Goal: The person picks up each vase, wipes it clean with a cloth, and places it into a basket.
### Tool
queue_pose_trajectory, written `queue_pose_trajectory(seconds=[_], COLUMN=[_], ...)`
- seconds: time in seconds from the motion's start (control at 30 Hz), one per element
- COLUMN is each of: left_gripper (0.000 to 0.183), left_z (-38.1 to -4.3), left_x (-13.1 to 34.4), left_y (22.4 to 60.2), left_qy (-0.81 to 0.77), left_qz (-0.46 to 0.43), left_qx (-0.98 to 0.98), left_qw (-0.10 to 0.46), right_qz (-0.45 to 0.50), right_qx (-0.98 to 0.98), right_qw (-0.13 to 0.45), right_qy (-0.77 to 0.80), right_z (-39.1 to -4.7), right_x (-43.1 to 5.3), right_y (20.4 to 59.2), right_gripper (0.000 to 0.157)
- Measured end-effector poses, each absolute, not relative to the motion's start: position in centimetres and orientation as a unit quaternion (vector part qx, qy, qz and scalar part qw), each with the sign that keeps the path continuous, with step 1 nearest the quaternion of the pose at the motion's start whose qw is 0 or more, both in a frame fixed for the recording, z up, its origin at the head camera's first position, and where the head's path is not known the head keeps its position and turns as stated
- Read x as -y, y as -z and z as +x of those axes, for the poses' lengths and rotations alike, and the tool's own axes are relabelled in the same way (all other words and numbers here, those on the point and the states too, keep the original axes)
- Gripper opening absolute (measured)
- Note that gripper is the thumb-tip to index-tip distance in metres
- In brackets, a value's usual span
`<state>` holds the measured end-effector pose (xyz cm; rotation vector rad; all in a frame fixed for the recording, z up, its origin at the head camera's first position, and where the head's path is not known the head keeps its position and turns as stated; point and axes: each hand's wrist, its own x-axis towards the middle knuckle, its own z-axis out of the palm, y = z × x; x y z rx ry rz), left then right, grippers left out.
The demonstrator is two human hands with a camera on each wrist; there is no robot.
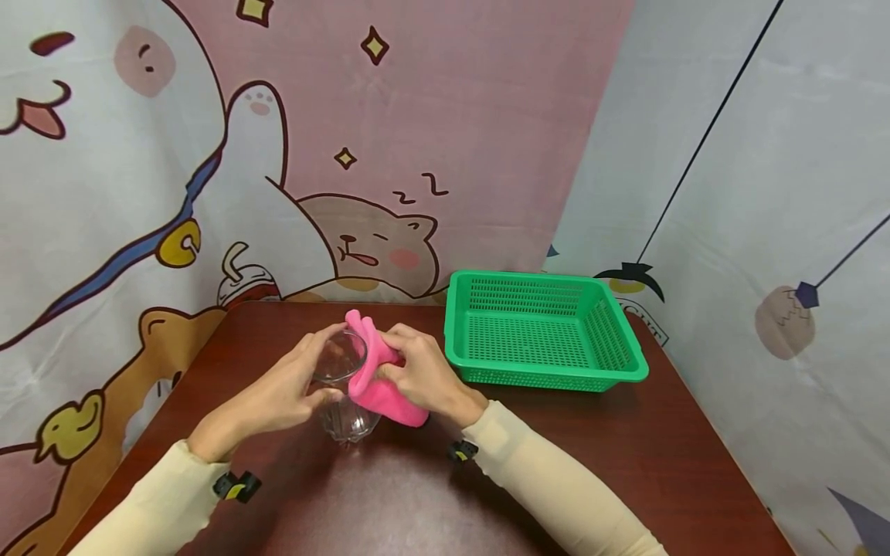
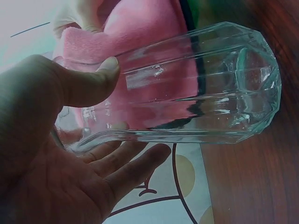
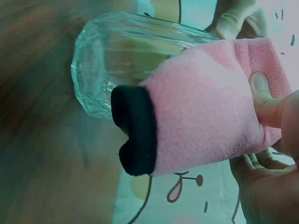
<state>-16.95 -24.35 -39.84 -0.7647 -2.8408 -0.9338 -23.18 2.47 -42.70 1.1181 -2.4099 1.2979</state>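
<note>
A clear glass vase (image 1: 345, 417) with faceted sides and a round rim is held up over the table, rim end nearer the wall. My left hand (image 1: 281, 390) grips it near the rim, thumb on one side and fingers on the other. In my right hand (image 1: 427, 374), a pink cloth (image 1: 389, 401) is pinched between thumb and fingers, and it lies against the vase's right side at the rim. The right wrist view shows a black edge on the cloth (image 3: 201, 107). Part of the vase (image 2: 224, 93) lies in front of the cloth in the left wrist view.
A green plastic basket (image 1: 549, 374) with slotted walls stands at the back right of the dark red-brown table (image 1: 591, 463). Behind the table hangs a cartoon-printed curtain (image 1: 501, 139). Small black devices are on both wrists.
</note>
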Motion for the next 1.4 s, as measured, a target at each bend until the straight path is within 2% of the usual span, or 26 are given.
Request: queue_pose_trajectory(seconds=[0.13, 0.23, 0.6, 0.97, 1.17, 1.4], left_gripper=[0.107, 0.107, 0.108, 0.107, 0.106, 0.104], left_z=[-17.0, -16.9, -16.7, -16.9, -17.0, -16.9], left_x=[24.4, 24.4, 24.4, 24.3, 24.3, 24.3], left_y=[39.8, 39.7, 39.6, 39.7, 39.8, 39.7], left_qy=[0.302, 0.302, 0.306, 0.301, 0.306, 0.309], left_qz=[-0.242, -0.240, -0.239, -0.245, -0.248, -0.248], left_qx=[0.922, 0.922, 0.921, 0.921, 0.919, 0.918], left_qw=[0.024, 0.022, 0.021, 0.023, 0.027, 0.031], right_qz=[0.381, 0.384, 0.401, 0.398, 0.399, 0.393], right_qx=[0.808, 0.809, 0.822, 0.839, 0.845, 0.853], right_qw=[0.110, 0.112, 0.089, 0.082, 0.065, 0.036], right_qy=[-0.436, -0.430, -0.393, -0.362, -0.350, -0.342], right_z=[-23.2, -23.2, -23.0, -22.7, -22.7, -22.7], right_x=[-2.8, -2.9, -2.7, -2.7, -2.4, -2.0], right_y=[42.0, 41.7, 41.4, 41.8, 42.6, 43.4], right_gripper=[0.056, 0.056, 0.032, 0.029, 0.010, 0.013])
